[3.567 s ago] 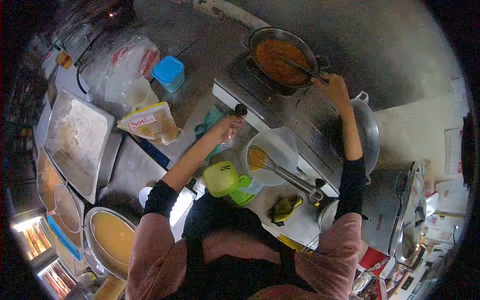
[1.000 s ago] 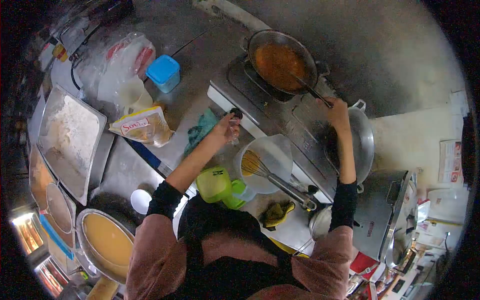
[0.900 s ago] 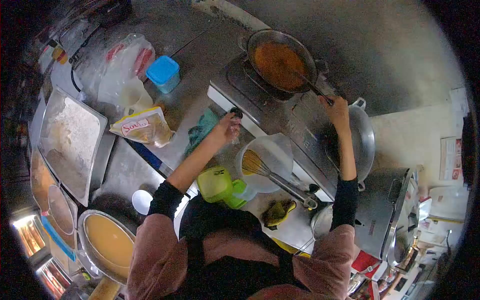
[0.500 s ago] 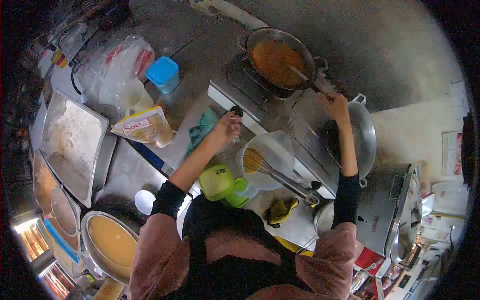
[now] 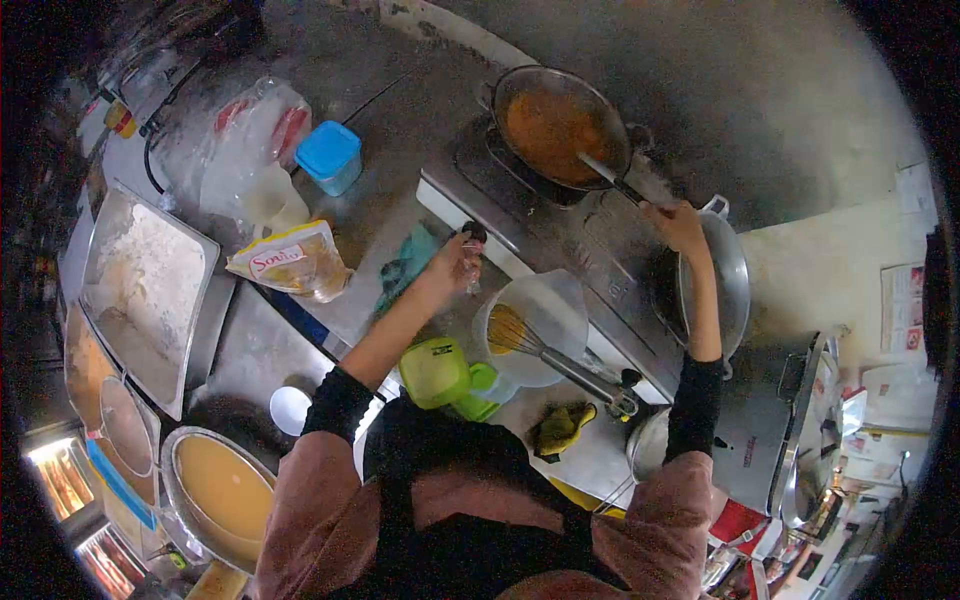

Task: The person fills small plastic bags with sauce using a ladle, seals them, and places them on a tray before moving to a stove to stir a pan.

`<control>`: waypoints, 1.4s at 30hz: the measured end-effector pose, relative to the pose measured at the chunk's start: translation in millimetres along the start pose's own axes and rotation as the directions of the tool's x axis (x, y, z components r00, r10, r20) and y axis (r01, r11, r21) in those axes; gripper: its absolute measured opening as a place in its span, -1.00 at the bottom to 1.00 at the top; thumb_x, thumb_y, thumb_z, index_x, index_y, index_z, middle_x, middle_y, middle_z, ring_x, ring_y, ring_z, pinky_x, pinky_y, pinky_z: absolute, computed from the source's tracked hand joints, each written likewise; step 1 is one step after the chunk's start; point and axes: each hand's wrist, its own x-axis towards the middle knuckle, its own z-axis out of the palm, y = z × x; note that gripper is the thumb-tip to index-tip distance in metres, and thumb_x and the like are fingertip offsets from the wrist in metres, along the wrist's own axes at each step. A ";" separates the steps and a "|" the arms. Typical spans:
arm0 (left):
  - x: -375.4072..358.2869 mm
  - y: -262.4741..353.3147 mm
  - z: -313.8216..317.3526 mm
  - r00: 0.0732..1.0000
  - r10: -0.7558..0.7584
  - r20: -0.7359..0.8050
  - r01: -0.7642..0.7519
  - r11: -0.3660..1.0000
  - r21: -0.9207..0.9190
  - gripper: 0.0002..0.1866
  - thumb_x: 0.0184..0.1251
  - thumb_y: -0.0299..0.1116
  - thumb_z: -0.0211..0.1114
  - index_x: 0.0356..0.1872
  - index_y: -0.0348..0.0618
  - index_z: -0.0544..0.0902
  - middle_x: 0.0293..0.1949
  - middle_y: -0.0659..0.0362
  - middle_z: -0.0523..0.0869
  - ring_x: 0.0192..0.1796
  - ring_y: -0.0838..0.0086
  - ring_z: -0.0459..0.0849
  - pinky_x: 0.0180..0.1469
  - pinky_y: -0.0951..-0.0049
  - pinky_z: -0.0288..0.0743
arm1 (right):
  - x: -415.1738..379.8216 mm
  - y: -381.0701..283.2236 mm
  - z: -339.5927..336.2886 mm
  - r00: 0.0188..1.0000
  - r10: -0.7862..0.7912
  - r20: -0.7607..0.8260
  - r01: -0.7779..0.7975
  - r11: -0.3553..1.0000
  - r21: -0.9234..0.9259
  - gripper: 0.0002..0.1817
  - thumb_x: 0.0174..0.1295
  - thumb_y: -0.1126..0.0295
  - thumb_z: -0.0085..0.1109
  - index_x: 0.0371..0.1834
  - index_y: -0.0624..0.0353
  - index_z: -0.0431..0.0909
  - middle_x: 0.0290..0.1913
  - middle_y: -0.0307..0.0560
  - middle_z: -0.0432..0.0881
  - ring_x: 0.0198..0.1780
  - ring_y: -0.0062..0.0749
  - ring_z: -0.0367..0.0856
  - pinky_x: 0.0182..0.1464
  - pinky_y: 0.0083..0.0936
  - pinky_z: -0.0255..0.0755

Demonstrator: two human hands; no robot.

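The right hand is clenched around the handle of a ladle whose bowl end rests in the orange sauce of the wok on the far burner of the stove; reaching across from the near side keeps the arm clear of the heat, I judge. The left hand grasps a small clear bottle with a dark cap at the stove's front left corner, held upright just beside the white jug, apparently kept ready at the stove. That jug stands at the stove's near edge with a whisk leaning in it, wires down in yellowish batter. A green container with its lid open sits just beside the jug on the counter. At the counter's left edge lie a tray dusted with flour and a round pan of yellow batter; a yellow packet and a blue-lidded tub lie farther back. An empty second wok sits on the right burner.
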 end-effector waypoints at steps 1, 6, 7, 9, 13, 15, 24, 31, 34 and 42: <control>1.4 -0.2 -2.5 1.000 -0.001 0.001 0.001 1.000 0.002 -0.73 0.30 -0.13 0.11 -0.40 -0.13 0.48 -0.57 0.22 0.51 -0.70 0.50 0.34 -0.63 0.31 0.27 | -1.2 -3.9 -4.5 0.995 0.074 0.066 -0.081 0.992 0.100 -0.53 0.12 -0.02 0.18 -0.59 0.24 0.61 -0.82 -0.30 0.22 -0.71 -0.66 0.16 -0.64 -0.57 0.02; 9.7 -4.7 -7.3 0.989 0.130 -0.077 -0.128 0.991 0.030 -0.75 0.30 -0.13 0.13 -0.33 -0.11 0.47 -0.56 0.22 0.53 -0.69 0.50 0.37 -0.65 0.39 0.31 | -3.7 2.5 4.8 0.997 -0.047 -0.061 0.044 0.998 -0.040 -0.55 0.14 0.06 0.19 -0.63 0.26 0.57 -0.81 -0.28 0.23 -0.71 -0.66 0.18 -0.64 -0.58 0.04; 10.8 -3.6 -8.9 0.988 0.133 -0.077 -0.131 0.991 0.029 -0.75 0.30 -0.13 0.13 -0.33 -0.11 0.47 -0.56 0.22 0.53 -0.69 0.50 0.37 -0.65 0.39 0.31 | -3.2 1.5 3.5 0.999 0.046 0.024 -0.048 0.996 0.075 -0.55 0.13 0.05 0.20 -0.63 0.27 0.57 -0.81 -0.25 0.24 -0.72 -0.65 0.20 -0.65 -0.57 0.06; 13.2 -2.8 -13.1 0.995 0.102 -0.006 -0.102 0.993 -0.054 -0.77 0.30 -0.14 0.12 -0.29 -0.08 0.47 -0.51 0.20 0.55 -0.68 0.49 0.39 -0.64 0.37 0.33 | -0.6 9.5 9.2 0.984 0.131 0.121 -0.151 0.972 0.180 -0.55 0.13 0.05 0.20 -0.63 0.27 0.56 -0.80 -0.21 0.25 -0.73 -0.63 0.22 -0.65 -0.56 0.09; 3.9 -1.3 2.5 0.975 0.080 -0.205 -0.066 0.995 0.073 -0.77 0.29 -0.16 0.13 -0.27 -0.10 0.46 -0.50 0.19 0.55 -0.68 0.46 0.39 -0.63 0.34 0.33 | 3.6 7.8 8.0 0.999 0.003 -0.034 0.000 0.996 0.089 -0.57 0.14 0.04 0.16 -0.54 0.24 0.63 -0.75 -0.16 0.39 -0.67 -0.58 0.37 -0.57 -0.53 0.22; 4.1 -4.0 -0.2 0.987 0.091 -0.130 -0.091 0.996 0.008 -0.78 0.30 -0.16 0.11 -0.23 -0.07 0.44 -0.50 0.18 0.55 -0.67 0.46 0.39 -0.63 0.36 0.33 | 2.0 -17.3 -3.3 0.977 0.142 0.160 -0.166 0.975 0.147 -0.58 0.14 0.04 0.15 -0.51 0.23 0.66 -0.73 -0.15 0.45 -0.63 -0.56 0.41 -0.54 -0.52 0.26; -5.4 -5.7 11.8 0.984 0.090 -0.152 -0.088 0.996 0.019 -0.76 0.21 -0.17 0.19 -0.34 -0.15 0.49 -0.54 0.22 0.52 -0.64 0.60 0.35 -0.63 0.59 0.28 | 13.0 -3.6 0.2 0.936 0.276 0.219 -0.296 0.953 0.064 -0.56 0.08 -0.09 0.13 -0.40 0.08 0.69 -0.63 -0.08 0.58 -0.55 -0.40 0.54 -0.40 -0.37 0.38; -0.8 -5.6 9.6 0.998 0.069 0.006 -0.068 0.991 -0.111 -0.75 0.19 -0.15 0.21 -0.43 -0.14 0.53 -0.56 0.19 0.54 -0.66 0.51 0.35 -0.63 0.56 0.32 | 10.3 -24.3 -8.0 0.926 0.303 0.223 -0.318 0.948 0.032 -0.57 0.08 -0.07 0.14 -0.38 0.09 0.69 -0.56 0.00 0.63 -0.47 -0.39 0.62 -0.38 -0.37 0.42; -13.1 -7.8 29.9 0.936 0.188 -0.299 -0.172 0.982 0.080 -0.76 0.21 -0.17 0.18 -0.44 -0.13 0.51 -0.57 0.20 0.53 -0.67 0.48 0.33 -0.64 0.52 0.32 | -0.6 -25.9 -6.2 0.956 0.233 0.177 -0.263 0.950 0.167 -0.56 0.10 -0.04 0.17 -0.44 0.17 0.67 -0.68 -0.14 0.47 -0.61 -0.51 0.43 -0.53 -0.48 0.27; 0.4 -2.4 1.8 0.998 0.054 -0.028 -0.054 0.999 -0.002 -0.72 0.29 -0.15 0.10 -0.38 -0.18 0.49 -0.58 0.22 0.54 -0.68 0.51 0.38 -0.65 0.47 0.29 | 4.8 9.0 3.2 0.999 0.036 0.022 -0.034 0.995 -0.099 -0.51 0.11 -0.06 0.15 -0.46 0.23 0.66 -0.80 -0.24 0.35 -0.72 -0.61 0.26 -0.60 -0.56 0.17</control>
